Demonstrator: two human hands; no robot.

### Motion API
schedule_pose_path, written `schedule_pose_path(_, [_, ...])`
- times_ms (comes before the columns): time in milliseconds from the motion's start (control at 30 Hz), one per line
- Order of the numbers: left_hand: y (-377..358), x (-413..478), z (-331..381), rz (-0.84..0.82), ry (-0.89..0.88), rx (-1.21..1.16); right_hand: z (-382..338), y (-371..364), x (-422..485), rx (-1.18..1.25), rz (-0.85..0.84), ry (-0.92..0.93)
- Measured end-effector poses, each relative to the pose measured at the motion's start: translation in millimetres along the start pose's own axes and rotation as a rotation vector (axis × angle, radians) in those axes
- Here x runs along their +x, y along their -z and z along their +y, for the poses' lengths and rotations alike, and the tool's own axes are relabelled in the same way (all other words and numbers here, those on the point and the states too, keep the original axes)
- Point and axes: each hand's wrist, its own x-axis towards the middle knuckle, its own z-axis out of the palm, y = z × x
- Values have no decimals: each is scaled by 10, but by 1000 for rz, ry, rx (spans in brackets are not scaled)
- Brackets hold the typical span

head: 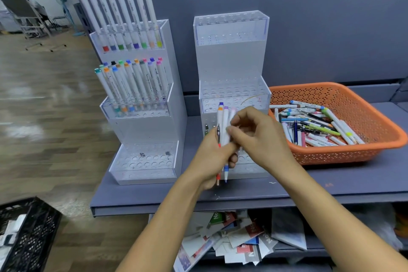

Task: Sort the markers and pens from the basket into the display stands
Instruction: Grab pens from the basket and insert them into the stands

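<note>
My left hand (213, 157) grips a bundle of white markers and pens (223, 127), held upright in front of the right display stand (230, 59). Their coloured caps stick up above my fingers. My right hand (258, 137) pinches one marker of the bundle near its middle. The left display stand (152, 117) holds two rows of white markers with coloured caps, and its bottom tier has bare holes. The orange basket (362, 104) at the right holds several loose markers and pens (315, 123).
Both stands and the basket sit on a grey shelf (242, 192) against a grey back wall. Below the shelf lies a pile of papers and packets (234, 238). A black crate (26, 234) stands on the wooden floor at lower left.
</note>
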Motion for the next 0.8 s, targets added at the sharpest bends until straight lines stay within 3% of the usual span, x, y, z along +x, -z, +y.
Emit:
schedule_pose_path(100, [42,62,17,114,59,-291,-35,59,-43,-29,72,173])
schedule_pose_path(167, [85,101,53,186,49,-446,-43,82,-122,35,0,253])
schedule_pose_path(267, [103,118,140,271,22,-638,-10,20,-240,-4,-201,240])
schedule_pose_path(400, [70,88,217,306,10,-809,60,-69,-262,-60,-270,159])
schedule_pose_path(467, [72,78,212,302,0,-847,57,-86,-272,-12,-232,150])
schedule_pose_path(800, [237,112,191,358,5,-979,40,103,-217,701,84,-166])
